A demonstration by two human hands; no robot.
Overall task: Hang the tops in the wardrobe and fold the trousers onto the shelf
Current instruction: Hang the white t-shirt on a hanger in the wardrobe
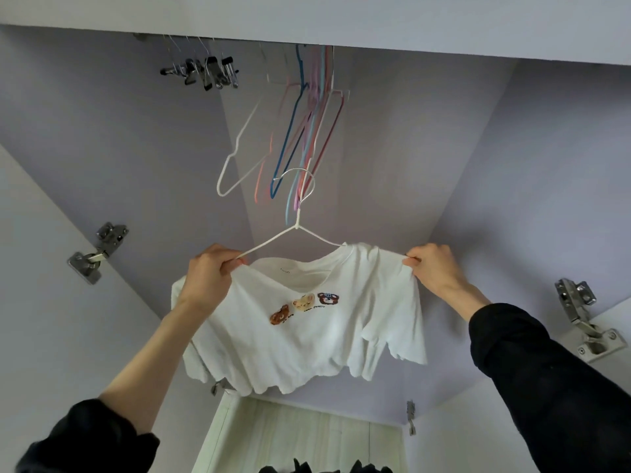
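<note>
white soft cotton-like cloth T-shirt with printed bear heads [307, 339]: matt, creased | thin white coated wire hanger [296, 230]: smooth, bare shiny metal hook | bunch of coloured coated wire hangers [307, 131]: smooth | steel clip hangers [205, 71]: glossy | steel door hinges [97, 252]: polished | lilac wardrobe panels [426, 158]: smooth, matt

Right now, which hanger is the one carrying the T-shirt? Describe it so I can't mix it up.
Look below the bunch of coloured hangers at the top of the wardrobe. The white wire hanger sits between the left hand and right hand. Only it carries a garment: a white T-shirt with three bear faces.
</note>
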